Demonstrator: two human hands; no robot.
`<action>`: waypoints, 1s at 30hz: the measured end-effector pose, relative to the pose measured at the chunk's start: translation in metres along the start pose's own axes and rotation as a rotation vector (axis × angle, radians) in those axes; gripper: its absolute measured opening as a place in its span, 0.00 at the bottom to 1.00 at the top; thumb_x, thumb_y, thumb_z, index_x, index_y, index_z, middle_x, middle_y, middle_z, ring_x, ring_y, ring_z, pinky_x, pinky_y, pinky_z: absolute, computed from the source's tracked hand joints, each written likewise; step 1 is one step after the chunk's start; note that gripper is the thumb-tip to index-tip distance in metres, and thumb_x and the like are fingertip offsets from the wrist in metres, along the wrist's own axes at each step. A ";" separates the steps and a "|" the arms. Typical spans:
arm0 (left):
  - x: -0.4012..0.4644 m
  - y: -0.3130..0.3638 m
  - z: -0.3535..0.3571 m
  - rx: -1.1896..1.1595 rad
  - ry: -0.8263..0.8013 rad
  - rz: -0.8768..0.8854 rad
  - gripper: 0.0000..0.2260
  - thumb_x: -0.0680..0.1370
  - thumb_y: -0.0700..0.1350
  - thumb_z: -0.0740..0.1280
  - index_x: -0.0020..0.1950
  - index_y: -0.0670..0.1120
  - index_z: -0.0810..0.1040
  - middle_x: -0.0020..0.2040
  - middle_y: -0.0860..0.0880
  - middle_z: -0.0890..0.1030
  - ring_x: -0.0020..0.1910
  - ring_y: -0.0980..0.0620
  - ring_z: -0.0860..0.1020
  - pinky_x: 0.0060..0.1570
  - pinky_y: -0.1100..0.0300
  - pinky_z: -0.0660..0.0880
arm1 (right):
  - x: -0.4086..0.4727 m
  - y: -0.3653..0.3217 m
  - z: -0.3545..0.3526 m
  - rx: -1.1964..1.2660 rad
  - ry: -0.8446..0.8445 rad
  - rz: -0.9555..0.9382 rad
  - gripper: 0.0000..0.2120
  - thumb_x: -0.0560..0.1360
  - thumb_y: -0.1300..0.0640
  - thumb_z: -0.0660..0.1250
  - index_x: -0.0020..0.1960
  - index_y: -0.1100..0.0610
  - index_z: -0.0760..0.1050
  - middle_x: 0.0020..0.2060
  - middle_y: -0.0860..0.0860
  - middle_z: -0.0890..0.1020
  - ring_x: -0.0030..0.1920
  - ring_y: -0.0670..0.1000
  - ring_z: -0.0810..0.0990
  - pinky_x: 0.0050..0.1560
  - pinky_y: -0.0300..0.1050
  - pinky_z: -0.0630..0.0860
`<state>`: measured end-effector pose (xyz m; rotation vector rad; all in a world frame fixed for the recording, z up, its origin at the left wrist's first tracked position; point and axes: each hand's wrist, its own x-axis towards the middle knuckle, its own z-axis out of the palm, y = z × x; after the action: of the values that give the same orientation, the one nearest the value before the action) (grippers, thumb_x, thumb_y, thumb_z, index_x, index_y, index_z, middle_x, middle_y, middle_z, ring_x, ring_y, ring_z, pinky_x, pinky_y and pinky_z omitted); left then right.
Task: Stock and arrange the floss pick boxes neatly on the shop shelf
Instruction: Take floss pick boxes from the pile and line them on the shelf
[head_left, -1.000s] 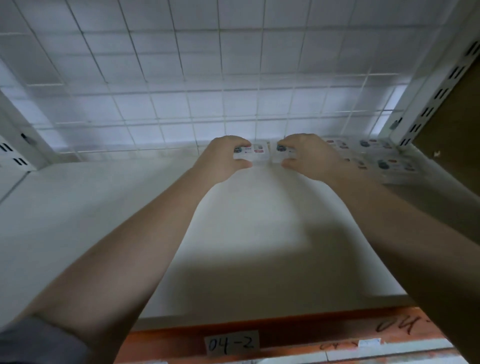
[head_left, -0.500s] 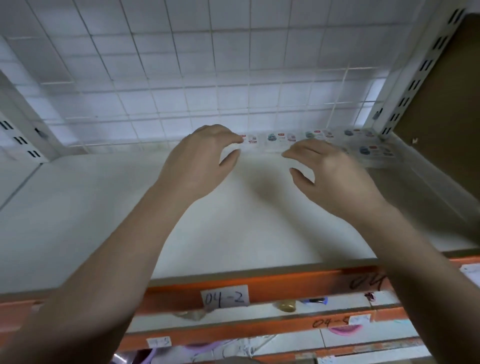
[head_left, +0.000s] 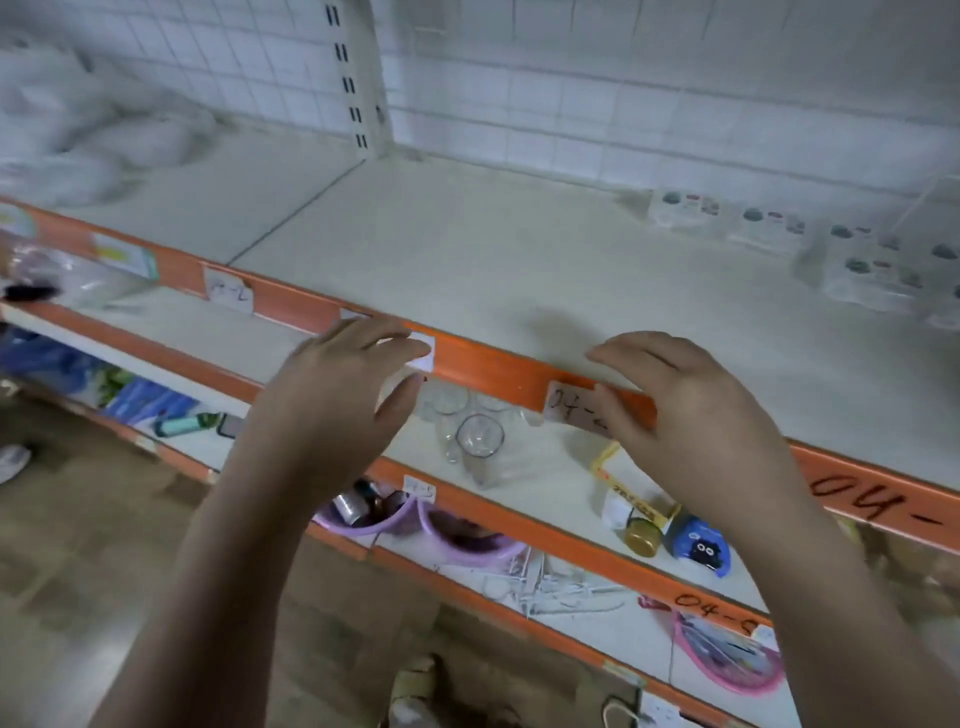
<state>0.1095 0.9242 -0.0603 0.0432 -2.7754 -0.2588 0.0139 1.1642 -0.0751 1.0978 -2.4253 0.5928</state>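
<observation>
Several floss pick boxes (head_left: 769, 231), clear with small printed labels, lie in a row along the back right of the white shelf (head_left: 467, 249), with more stacked at the far right (head_left: 878, 278). My left hand (head_left: 343, 395) hovers in front of the shelf's orange front edge (head_left: 493, 371), fingers loosely spread, holding nothing. My right hand (head_left: 691, 415) hovers at the same edge beside a handwritten "04-2" label (head_left: 569, 408), fingers relaxed and empty. Both hands are well apart from the boxes.
White bagged goods (head_left: 88, 124) sit at the shelf's far left past an upright post (head_left: 358, 78). Lower shelves hold clear glass cups (head_left: 478, 434), small jars (head_left: 644, 538), purple bowls (head_left: 415, 519) and a pink basket (head_left: 727, 654). Wire grid backs the shelf.
Both hands let go of the boxes at the back of the shelf and drew back to its front edge. The view swung left and down, revealing lower shelves.
</observation>
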 end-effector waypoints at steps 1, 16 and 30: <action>-0.011 -0.011 -0.007 0.011 0.014 -0.047 0.16 0.74 0.47 0.59 0.56 0.45 0.80 0.55 0.45 0.80 0.54 0.43 0.78 0.51 0.49 0.74 | 0.005 -0.011 0.005 0.006 -0.012 -0.025 0.13 0.69 0.64 0.71 0.53 0.58 0.79 0.48 0.54 0.81 0.46 0.58 0.81 0.42 0.49 0.79; -0.112 -0.266 -0.095 0.047 0.125 -0.263 0.12 0.74 0.38 0.67 0.57 0.43 0.80 0.55 0.44 0.80 0.54 0.43 0.78 0.53 0.45 0.76 | 0.144 -0.241 0.152 0.199 -0.060 -0.175 0.15 0.71 0.58 0.63 0.57 0.57 0.79 0.52 0.53 0.81 0.52 0.46 0.70 0.53 0.37 0.65; -0.057 -0.487 -0.122 0.057 0.022 -0.204 0.11 0.75 0.40 0.67 0.57 0.45 0.79 0.53 0.48 0.80 0.52 0.47 0.78 0.50 0.52 0.74 | 0.315 -0.352 0.263 0.190 -0.191 -0.109 0.14 0.75 0.58 0.64 0.61 0.53 0.76 0.57 0.50 0.78 0.58 0.51 0.73 0.56 0.44 0.67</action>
<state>0.2044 0.4275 -0.0571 0.3431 -2.7569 -0.2289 0.0452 0.6249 -0.0529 1.4135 -2.4875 0.7244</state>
